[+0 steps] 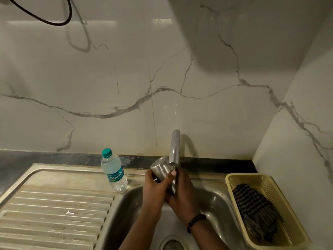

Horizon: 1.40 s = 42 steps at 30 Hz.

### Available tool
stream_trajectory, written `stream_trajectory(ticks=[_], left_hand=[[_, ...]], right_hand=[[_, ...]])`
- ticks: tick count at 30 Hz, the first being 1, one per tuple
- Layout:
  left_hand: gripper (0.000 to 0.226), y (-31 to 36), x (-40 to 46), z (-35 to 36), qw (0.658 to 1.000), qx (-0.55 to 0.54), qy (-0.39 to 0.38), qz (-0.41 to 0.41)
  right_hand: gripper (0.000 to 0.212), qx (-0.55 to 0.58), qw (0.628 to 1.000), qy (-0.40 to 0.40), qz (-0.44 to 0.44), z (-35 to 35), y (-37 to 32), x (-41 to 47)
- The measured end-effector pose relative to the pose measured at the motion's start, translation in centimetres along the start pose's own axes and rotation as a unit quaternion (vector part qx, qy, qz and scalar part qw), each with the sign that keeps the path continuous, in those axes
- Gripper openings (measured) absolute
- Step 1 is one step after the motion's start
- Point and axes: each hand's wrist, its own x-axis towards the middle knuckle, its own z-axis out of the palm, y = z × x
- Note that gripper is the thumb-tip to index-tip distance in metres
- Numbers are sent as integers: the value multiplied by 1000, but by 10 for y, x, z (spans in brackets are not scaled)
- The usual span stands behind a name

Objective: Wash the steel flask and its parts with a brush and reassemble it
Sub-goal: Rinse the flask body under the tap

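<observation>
The steel flask (161,167) is tilted over the sink basin (212,199), its flat base pointing up and to the left, right under the tap spout (174,147). My left hand (155,186) grips its body from the left with the thumb across it. My right hand (182,192) wraps around the lower end of the flask from the right; that end is hidden by my fingers. No brush or loose flask parts show in view.
A plastic water bottle (113,171) with a teal cap stands on the sink rim left of the basin. The ribbed steel drainboard (54,210) spreads to the left. A yellow plastic basket (288,217) holding a dark striped cloth (255,212) sits to the right, against the marble wall.
</observation>
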Motion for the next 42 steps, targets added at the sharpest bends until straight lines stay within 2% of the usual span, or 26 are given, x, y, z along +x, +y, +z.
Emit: stream_trajectory(ticks=[4,7,9,11,13,16,18,21,23,25,27,29,31,32,34,36,39,42], left_hand=[[41,-9,1,-4,998,37,-56,13],[50,-4,0,-7,996,27,-87,23],[55,2,2,-12,995,-2,-98,22],[64,4,6,-17,995,-23,-97,18],[67,3,5,-21,994,-38,-104,17],[59,-3,1,-25,987,-69,-142,-7],[53,-2,-1,-23,980,-93,-171,-28],[49,7,2,-7,989,-45,-136,-47],[63,13,7,8,996,41,-68,-43],[76,14,9,18,992,122,17,-14],[76,16,8,21,987,149,54,8],[69,16,10,15,991,130,18,13],[67,15,12,3,995,78,-64,-7],[68,15,13,-3,993,40,-110,-22],[66,13,11,-6,986,-11,-160,-41],[63,11,5,1,990,7,-139,-28],[64,7,-4,22,995,92,-28,22],[63,10,-9,33,998,53,45,2]], right_hand=[[89,-43,998,-20,-27,-6,-4,12],[91,86,995,-40,-16,-10,6,9],[92,196,977,-71,42,-9,19,-7],[85,211,968,-100,93,-5,31,-26],[83,219,963,-115,106,-5,38,-36],[83,259,947,-163,101,-17,26,-23],[84,253,951,-158,83,-21,16,-10],[81,222,969,-73,82,-10,5,-5],[85,124,989,-6,73,1,3,-9],[90,31,996,26,81,9,1,-14],[89,24,996,25,85,11,4,-15],[81,122,988,-2,93,7,11,-11],[75,206,972,-67,96,-4,18,-5],[77,210,969,-94,89,-8,19,-3],[85,218,967,-94,89,-7,22,-2],[78,220,971,-62,74,-5,17,-8],[61,233,970,-12,76,-1,11,-17],[53,207,974,-16,90,3,19,-22]])
